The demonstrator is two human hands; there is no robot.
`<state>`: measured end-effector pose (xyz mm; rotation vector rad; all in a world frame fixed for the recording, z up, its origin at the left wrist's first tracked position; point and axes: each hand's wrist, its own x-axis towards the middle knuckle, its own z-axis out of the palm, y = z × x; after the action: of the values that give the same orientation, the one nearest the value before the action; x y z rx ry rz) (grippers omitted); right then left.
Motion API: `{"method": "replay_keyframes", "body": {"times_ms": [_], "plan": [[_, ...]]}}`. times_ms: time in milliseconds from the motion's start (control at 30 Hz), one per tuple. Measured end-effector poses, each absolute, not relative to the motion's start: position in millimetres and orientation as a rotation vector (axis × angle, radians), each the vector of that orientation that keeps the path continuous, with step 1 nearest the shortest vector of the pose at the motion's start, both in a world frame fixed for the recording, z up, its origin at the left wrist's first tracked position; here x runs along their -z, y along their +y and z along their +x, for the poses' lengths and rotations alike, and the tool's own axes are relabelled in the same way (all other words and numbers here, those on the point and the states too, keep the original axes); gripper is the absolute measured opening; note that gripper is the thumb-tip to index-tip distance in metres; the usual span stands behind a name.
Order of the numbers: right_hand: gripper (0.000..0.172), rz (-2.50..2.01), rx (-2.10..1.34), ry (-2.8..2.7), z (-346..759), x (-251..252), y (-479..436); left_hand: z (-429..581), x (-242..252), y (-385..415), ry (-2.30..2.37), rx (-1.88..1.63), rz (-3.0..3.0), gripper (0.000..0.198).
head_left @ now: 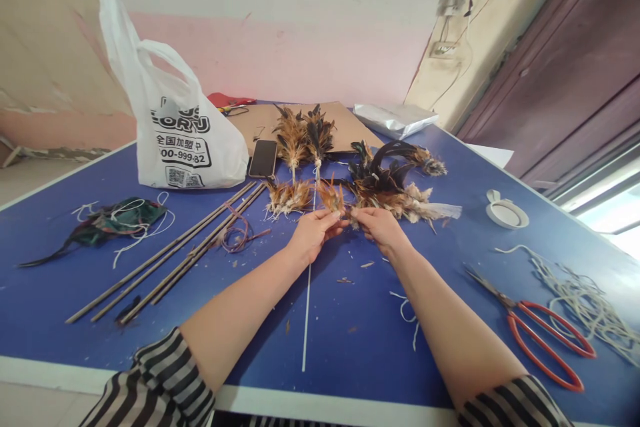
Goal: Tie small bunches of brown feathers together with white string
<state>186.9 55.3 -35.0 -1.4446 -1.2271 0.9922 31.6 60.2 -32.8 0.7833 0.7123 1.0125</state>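
Note:
My left hand (313, 233) and my right hand (381, 227) meet over the middle of the blue table (350, 327). Both pinch a small tuft of orange-brown feathers (333, 197) between their fingertips. Just right of my right hand lies a pile of dark and tan feathers (395, 187). A tied tan bundle (289, 197) lies left of the tuft. Two more tied feather bundles (303, 137) lie further back. A white line runs down the table under my hands.
Several thin bamboo sticks (170, 257) lie at left, with a white plastic bag (175, 127), a phone (263, 158) and a dark cloth with string (120, 217). Red-handled scissors (540, 330), loose white strings (585, 297) and a white tape roll (506, 212) lie at right. Cardboard (300, 117) sits behind.

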Motion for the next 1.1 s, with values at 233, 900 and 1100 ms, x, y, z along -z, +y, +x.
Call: {"method": "replay_keyframes", "body": {"times_ms": [233,900,1100], "plan": [[0.029,-1.570,-0.715,-1.624,182,38,55,27,38,70,0.680,-1.030,0.751,0.011],[0.028,-1.764,0.025,-1.975,174,31,47,12,37,83,0.554,-0.974,0.598,0.012],[0.025,-1.885,0.346,-2.159,186,36,53,5,32,89,0.506,-1.014,0.596,0.011]]}}
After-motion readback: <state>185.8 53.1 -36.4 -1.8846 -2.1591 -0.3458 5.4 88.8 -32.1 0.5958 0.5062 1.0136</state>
